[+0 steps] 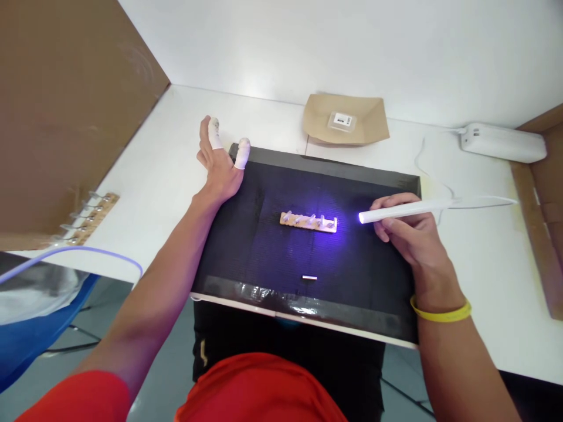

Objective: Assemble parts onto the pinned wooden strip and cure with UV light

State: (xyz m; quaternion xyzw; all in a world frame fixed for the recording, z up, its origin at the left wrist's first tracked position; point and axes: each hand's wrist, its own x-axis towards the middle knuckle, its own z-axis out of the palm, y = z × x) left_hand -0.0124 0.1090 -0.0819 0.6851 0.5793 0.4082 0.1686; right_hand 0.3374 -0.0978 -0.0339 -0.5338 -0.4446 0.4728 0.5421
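Note:
Between the thumb and fingers of my right hand (404, 225) is a white pen-shaped UV lamp (409, 210), its tip glowing violet toward the left. The light falls on a small wooden strip (303, 223) holding several clear, nail-tip-like pieces. That strip lies on a black board (255, 252). Closer to the front of the board is a short, thin metallic bar (309, 278). My left hand (222, 167) rests at the board's far left corner, fingers stretched apart and holding nothing. White finger cots cover its thumb and one finger.
A brown paper tray (378, 126) with a small clear labelled box (342, 122) stands at the back. Behind right lies a white power strip (504, 142) with cables. Another wooden strip (101, 214) with clear pieces sits at left, near a brown panel (65, 88).

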